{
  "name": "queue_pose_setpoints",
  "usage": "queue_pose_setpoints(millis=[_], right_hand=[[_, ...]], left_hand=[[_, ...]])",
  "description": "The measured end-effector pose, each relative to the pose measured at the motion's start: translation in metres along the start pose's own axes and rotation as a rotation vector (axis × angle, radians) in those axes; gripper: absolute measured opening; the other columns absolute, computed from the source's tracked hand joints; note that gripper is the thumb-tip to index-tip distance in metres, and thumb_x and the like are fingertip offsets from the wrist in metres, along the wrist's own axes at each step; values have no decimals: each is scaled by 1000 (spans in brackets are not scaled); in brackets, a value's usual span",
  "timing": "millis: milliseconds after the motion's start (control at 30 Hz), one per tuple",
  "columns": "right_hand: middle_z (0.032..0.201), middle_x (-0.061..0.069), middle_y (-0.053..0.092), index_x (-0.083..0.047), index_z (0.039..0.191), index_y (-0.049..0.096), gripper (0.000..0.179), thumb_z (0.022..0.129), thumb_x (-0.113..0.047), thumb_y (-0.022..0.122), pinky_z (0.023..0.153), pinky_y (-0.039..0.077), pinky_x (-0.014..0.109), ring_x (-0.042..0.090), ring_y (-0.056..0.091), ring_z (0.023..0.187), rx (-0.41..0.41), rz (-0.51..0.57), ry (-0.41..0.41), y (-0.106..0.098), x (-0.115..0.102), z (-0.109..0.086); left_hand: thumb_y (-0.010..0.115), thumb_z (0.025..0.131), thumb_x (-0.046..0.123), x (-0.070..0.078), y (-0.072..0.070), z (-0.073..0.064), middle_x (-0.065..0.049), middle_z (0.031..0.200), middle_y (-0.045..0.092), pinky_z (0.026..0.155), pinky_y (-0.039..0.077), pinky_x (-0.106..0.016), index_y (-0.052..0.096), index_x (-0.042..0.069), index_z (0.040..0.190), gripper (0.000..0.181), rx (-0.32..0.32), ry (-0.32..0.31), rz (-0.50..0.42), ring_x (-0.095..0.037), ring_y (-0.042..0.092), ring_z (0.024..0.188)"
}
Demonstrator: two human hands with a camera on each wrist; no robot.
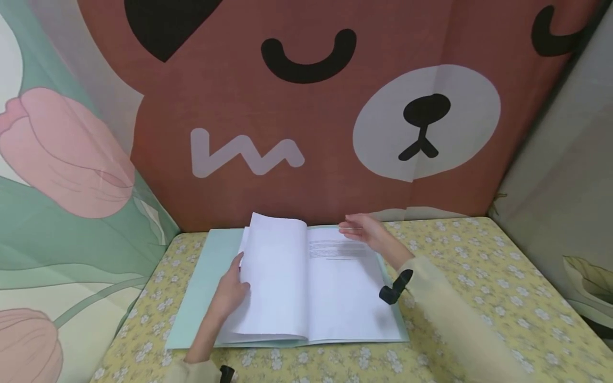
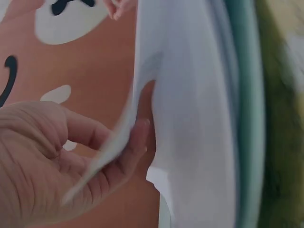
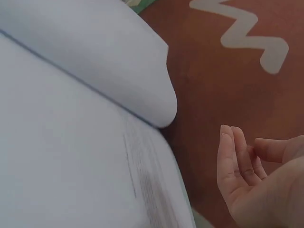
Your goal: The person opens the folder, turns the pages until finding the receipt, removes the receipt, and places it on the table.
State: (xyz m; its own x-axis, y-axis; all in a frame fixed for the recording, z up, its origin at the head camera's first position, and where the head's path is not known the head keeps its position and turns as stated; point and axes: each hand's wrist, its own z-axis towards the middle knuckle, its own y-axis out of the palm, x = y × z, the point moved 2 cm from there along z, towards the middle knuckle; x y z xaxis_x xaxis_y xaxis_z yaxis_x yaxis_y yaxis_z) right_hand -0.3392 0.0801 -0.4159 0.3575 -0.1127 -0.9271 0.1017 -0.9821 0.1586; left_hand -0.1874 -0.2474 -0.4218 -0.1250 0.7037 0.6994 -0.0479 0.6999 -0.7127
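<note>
A bound stack of white paper in a pale green cover [image 1: 217, 250] lies spread on the table. My left hand [image 1: 229, 292] holds a blank turned page [image 1: 275, 276] by its left edge, thumb in front and fingers behind. In the left wrist view the lifted sheet [image 2: 109, 147] runs between the thumb and fingers and bows away from the pages below. On the right side lies a page [image 1: 347, 303] with a few lines of print near its top. Over that page's upper right corner is my right hand [image 1: 369, 231], fingers loosely bent and holding nothing.
A yellow floral cloth [image 1: 460, 260] covers the table. Behind it hangs a brown curtain with a bear face [image 1: 325, 117], close to the papers' top edge. A green curtain with pink tulips [image 1: 67, 154] hangs at the left, and a grey one [image 1: 560, 175] at the right.
</note>
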Motion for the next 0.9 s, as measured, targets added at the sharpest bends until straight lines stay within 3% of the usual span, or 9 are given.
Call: queue_pose_setpoints(millis=[100,267,400,500,567,733,833,900], right_hand=[[109,20,74,10,142,51,42,106,-12,57,84,62,33,18,76,81,56,-162,-48,-12,7,3],[99,24,74,13,119,64,25,102,-5,60,73,63,36,29,75,83,125,-517,-252,-32,20,2],[102,26,72,12,115,65,25,98,-5,66,74,61,44,38,71,92,143,-820,-399,-44,27,3],[115,28,69,12,123,62,33,99,-9,69,85,58,49,41,67,107,103,-980,-436,-50,34,7],[123,30,65,14,128,59,39,99,-10,69,92,55,52,43,63,115,55,-1052,-451,-53,37,10],[134,32,60,17,136,53,52,98,-15,71,101,50,55,44,60,122,-12,-1175,-483,-55,44,11],[137,31,58,16,141,50,58,99,-18,71,103,49,54,43,60,124,-13,-1208,-470,-55,45,10],[139,31,57,15,143,48,61,99,-20,72,104,49,54,43,59,125,-7,-1226,-455,-55,45,9]], left_hand=[[46,86,-18,-4,3,-2,-38,155,36,115,36,-60,24,-13,157,74,25,59,86,-51,37,143],[51,86,-19,-8,9,-4,-37,137,52,105,47,-59,43,-9,151,66,0,81,218,-51,53,128],[55,87,-17,-11,12,-6,-38,137,45,89,57,-53,52,-7,143,57,-23,85,277,-44,64,105],[56,87,-16,-12,13,-7,-42,143,37,79,59,-50,54,-9,138,52,-20,100,320,-44,65,96],[59,87,-14,-11,15,-8,-43,145,35,80,59,-52,56,-9,136,49,-13,109,367,-48,64,101],[64,96,3,0,23,-12,-42,149,34,100,46,-68,59,-11,132,38,29,137,518,-58,45,131],[62,102,13,9,30,-14,-39,155,32,110,34,-71,58,-8,137,41,9,188,516,-55,33,143],[58,105,20,16,38,-16,-35,159,31,115,28,-69,55,-5,144,46,-42,241,483,-52,27,149]])
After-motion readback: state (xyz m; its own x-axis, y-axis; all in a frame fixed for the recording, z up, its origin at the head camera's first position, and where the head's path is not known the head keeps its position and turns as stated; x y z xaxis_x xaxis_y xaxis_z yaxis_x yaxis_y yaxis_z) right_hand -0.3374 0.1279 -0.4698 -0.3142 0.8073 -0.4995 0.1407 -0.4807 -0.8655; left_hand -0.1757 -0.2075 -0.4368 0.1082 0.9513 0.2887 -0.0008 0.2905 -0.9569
